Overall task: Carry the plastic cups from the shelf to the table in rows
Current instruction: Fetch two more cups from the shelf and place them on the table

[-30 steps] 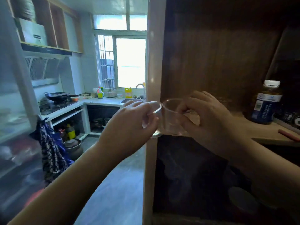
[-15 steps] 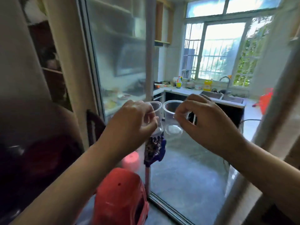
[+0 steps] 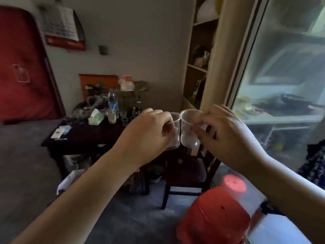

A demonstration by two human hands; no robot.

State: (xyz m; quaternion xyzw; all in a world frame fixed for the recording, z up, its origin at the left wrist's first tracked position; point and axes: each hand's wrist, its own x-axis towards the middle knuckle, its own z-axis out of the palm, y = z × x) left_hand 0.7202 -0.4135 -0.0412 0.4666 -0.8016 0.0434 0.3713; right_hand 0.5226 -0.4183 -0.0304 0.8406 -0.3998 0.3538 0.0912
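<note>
Both hands are raised at chest height, each gripping a clear plastic cup. My left hand [image 3: 149,131] is closed around one cup [image 3: 175,120], mostly hidden by the fingers. My right hand [image 3: 226,134] pinches the other cup [image 3: 187,131] by its rim and side. The two cups touch rim to rim. Ahead and below stands a dark table [image 3: 82,136], its far part crowded with several small glasses [image 3: 124,115] and a water bottle [image 3: 112,101].
A dark wooden chair [image 3: 186,171] stands beside the table under my hands. A red plastic stool [image 3: 214,221] sits on the floor at lower right. A glass sliding door [image 3: 284,85] fills the right side, with a shelf unit [image 3: 200,67] beside it. A tissue pack [image 3: 95,118] lies on the table.
The view has swung left from the shelf and kitchen doorway to the room with the table. Both hands have kept their cups held together in front of me.
</note>
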